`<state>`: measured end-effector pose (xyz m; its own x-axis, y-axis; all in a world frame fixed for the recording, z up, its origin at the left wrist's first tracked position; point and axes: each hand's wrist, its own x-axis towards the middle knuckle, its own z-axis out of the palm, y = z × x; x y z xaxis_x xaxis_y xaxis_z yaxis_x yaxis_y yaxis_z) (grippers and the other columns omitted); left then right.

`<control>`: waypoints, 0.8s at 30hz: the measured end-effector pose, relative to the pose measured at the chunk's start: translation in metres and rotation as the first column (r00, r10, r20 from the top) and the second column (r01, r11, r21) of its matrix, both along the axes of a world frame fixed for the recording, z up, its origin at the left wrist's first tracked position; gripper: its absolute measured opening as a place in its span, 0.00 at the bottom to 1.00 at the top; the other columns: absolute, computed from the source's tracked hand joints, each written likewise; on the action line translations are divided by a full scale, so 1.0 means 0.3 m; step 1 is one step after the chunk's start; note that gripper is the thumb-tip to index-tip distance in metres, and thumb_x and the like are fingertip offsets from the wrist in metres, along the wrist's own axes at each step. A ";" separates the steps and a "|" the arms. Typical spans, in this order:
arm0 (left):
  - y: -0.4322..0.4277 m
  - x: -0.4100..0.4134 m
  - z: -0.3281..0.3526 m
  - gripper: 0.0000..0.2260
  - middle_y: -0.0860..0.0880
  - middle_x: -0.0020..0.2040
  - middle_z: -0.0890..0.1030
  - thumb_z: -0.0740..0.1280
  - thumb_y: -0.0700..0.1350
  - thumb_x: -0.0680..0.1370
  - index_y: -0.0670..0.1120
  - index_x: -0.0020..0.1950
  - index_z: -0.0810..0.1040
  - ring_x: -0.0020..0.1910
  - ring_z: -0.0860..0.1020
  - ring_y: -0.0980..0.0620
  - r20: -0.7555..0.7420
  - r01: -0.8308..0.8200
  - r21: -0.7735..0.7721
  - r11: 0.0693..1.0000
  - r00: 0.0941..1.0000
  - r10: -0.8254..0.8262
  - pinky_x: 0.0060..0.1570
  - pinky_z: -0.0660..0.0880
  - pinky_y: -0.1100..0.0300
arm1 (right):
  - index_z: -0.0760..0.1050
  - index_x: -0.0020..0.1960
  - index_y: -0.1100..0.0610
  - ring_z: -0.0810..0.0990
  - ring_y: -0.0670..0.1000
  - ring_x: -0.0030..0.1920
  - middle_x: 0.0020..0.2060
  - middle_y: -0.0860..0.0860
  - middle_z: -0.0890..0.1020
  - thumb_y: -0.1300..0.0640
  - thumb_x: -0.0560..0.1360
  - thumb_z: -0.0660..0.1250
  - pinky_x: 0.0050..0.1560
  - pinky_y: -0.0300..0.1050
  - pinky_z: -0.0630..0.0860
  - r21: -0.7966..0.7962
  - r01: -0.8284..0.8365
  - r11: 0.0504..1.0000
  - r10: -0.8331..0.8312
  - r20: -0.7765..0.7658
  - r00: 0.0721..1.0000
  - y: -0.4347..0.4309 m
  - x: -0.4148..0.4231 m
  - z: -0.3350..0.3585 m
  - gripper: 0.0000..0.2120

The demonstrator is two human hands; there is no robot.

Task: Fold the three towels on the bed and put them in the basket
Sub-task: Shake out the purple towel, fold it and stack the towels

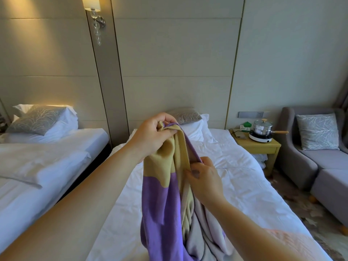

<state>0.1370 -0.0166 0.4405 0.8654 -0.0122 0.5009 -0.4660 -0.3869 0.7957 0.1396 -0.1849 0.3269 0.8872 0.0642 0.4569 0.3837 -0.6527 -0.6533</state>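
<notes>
White sheets cover the bed (244,185) that runs up the middle of a panelled hotel room. Above it the left hand (156,136) is raised at centre, fingers and thumb pinching the top edge of a purple-and-yellow towel (162,204). The right hand (203,178), lower and toward 4 o'clock of the left, pinches the same edge further down. The towel hangs bunched from both hands, its pale grey folds trailing onto the bed at 6 o'clock. A pink cloth (293,243) lies at 5 o'clock; whether it is another towel cannot be told. Pillows (195,129) sit at the head of the bed, behind the left hand. At 3 o'clock a nightstand (259,146) carries a pot (262,127), with a grey sofa (320,166) beyond it. A second bed (47,166) lies at 9 o'clock, and a lit wall lamp (96,16) hangs at 11 o'clock.
</notes>
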 end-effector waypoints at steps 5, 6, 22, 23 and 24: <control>0.102 0.007 -0.039 0.07 0.45 0.39 0.73 0.69 0.43 0.76 0.55 0.42 0.78 0.38 0.71 0.54 -0.021 -0.217 -0.003 0.976 0.976 0.217 0.33 0.67 0.72 | 0.79 0.34 0.47 0.76 0.41 0.34 0.35 0.44 0.79 0.63 0.73 0.70 0.38 0.30 0.71 0.420 -0.086 0.903 0.136 -0.090 0.987 -0.050 -0.009 0.077 0.13; 0.118 0.008 -0.049 0.07 0.45 0.39 0.72 0.69 0.42 0.76 0.54 0.42 0.78 0.37 0.70 0.52 -0.045 -0.228 -0.004 0.974 0.973 0.227 0.33 0.67 0.70 | 0.80 0.36 0.48 0.76 0.42 0.33 0.33 0.46 0.80 0.63 0.73 0.69 0.37 0.32 0.71 0.506 -0.098 0.857 0.178 -0.112 0.978 -0.062 -0.005 0.113 0.12; -0.059 0.001 -0.136 0.21 0.46 0.37 0.65 0.73 0.56 0.71 0.39 0.50 0.78 0.37 0.67 0.51 -0.462 0.374 0.233 0.898 0.855 -0.236 0.38 0.69 0.56 | 0.79 0.45 0.58 0.80 0.55 0.44 0.42 0.58 0.83 0.67 0.74 0.67 0.48 0.49 0.74 0.495 -0.391 0.776 0.541 -0.202 0.816 -0.152 -0.023 0.203 0.05; -0.065 0.002 -0.132 0.16 0.47 0.37 0.64 0.73 0.54 0.72 0.42 0.47 0.79 0.36 0.67 0.53 -0.416 0.348 0.239 0.907 0.880 -0.228 0.37 0.68 0.59 | 0.77 0.46 0.57 0.77 0.56 0.43 0.42 0.59 0.81 0.67 0.75 0.67 0.48 0.51 0.71 0.514 -0.372 0.773 0.527 -0.194 0.827 -0.159 -0.028 0.183 0.06; -0.071 0.005 -0.125 0.11 0.48 0.36 0.65 0.74 0.52 0.72 0.46 0.44 0.80 0.35 0.67 0.55 -0.370 0.320 0.232 0.919 0.903 -0.221 0.35 0.68 0.64 | 0.76 0.46 0.57 0.76 0.56 0.43 0.41 0.59 0.80 0.67 0.75 0.66 0.47 0.51 0.71 0.523 -0.360 0.773 0.513 -0.181 0.839 -0.162 -0.034 0.160 0.06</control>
<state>0.1384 -0.0380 0.4031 0.9217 -0.3662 0.1280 -0.3147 -0.5128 0.7987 0.1294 -0.2334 0.3750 0.9078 0.3340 0.2538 0.2904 -0.0635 -0.9548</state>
